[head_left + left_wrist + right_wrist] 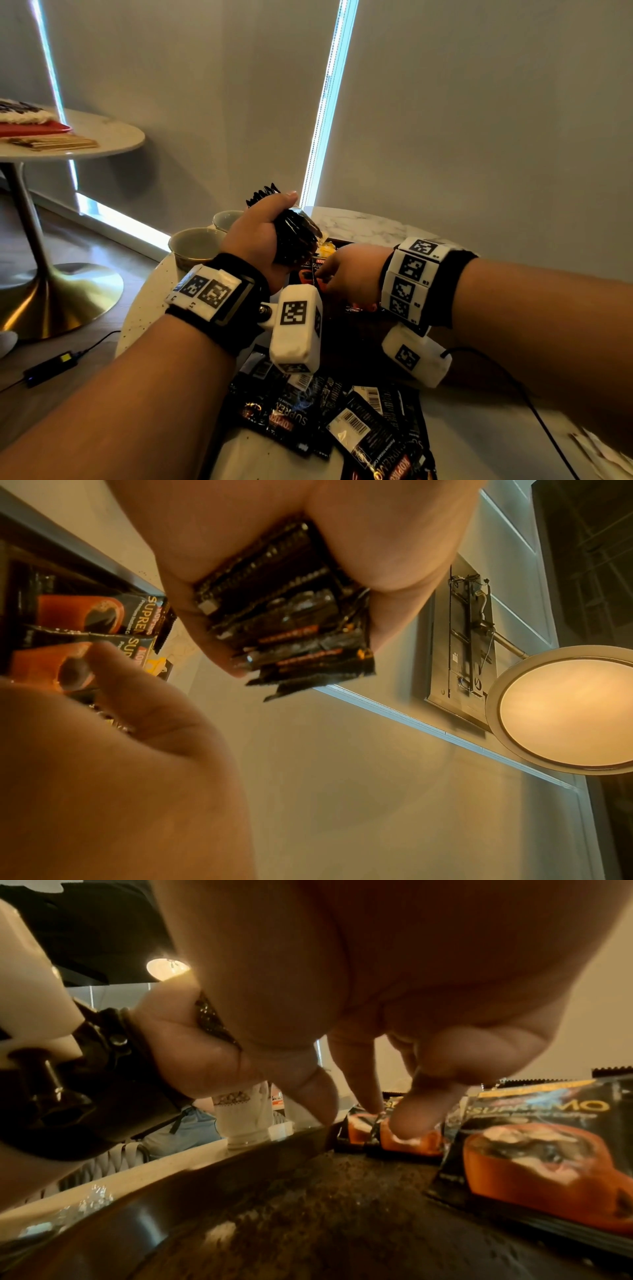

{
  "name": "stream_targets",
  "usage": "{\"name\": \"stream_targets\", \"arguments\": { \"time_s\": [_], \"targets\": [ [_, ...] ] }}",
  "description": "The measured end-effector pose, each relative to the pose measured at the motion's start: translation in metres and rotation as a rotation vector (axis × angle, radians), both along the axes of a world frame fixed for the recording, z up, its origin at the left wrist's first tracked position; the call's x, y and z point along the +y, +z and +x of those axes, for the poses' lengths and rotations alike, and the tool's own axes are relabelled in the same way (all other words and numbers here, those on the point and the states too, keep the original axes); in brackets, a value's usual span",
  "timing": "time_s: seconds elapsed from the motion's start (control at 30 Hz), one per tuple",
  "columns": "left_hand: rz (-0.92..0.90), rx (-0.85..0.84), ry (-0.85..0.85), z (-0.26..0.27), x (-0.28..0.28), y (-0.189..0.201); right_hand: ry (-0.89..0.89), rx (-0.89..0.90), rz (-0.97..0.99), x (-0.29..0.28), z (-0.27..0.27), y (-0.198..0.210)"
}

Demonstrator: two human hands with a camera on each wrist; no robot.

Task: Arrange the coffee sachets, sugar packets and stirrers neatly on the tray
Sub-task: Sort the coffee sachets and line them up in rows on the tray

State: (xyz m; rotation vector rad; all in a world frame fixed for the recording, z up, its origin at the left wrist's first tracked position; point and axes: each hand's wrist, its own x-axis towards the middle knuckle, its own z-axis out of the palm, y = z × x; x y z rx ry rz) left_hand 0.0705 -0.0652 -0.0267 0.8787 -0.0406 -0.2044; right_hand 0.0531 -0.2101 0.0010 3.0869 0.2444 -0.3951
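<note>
- Head view: left hand [260,233] clenches a bundle of sachets [294,236].
- Right hand's fingers [407,1121] press one tray sachet [404,1139]; light, slippery foil, best pinched at edges.

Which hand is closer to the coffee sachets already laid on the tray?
The right hand: its fingertips touch the laid coffee sachets on the tray. The left hand is raised above them, gripping a bundle of sachets.

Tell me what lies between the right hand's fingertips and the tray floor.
Coffee sachets: the right hand presses its fingertips onto sachets lying flat on the tray. The right wrist view shows this best.
</note>
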Motion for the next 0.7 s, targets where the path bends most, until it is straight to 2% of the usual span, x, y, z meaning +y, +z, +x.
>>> {"name": "stream_targets", "arguments": {
  "time_s": [0.17, 0.27, 0.43, 0.7],
  "targets": [
    [-0.035, 0.007, -0.091, -0.002, 0.0, 0.004, -0.047, -0.264, 0.391, -0.013, 0.003, 0.015],
    [-0.016, 0.021, -0.125, -0.004, 0.0, 0.005, 0.017, -0.351, 0.594, -0.022, -0.001, 0.024],
    [0.073, 0.021, -0.231, -0.004, 0.004, 0.006, 0.217, -0.431, 0.542, -0.025, -0.008, 0.025],
    [0.143, 0.04, -0.265, -0.005, 0.004, 0.008, 0.304, -0.457, 0.506, -0.033, -0.013, 0.021]
  ]
}}
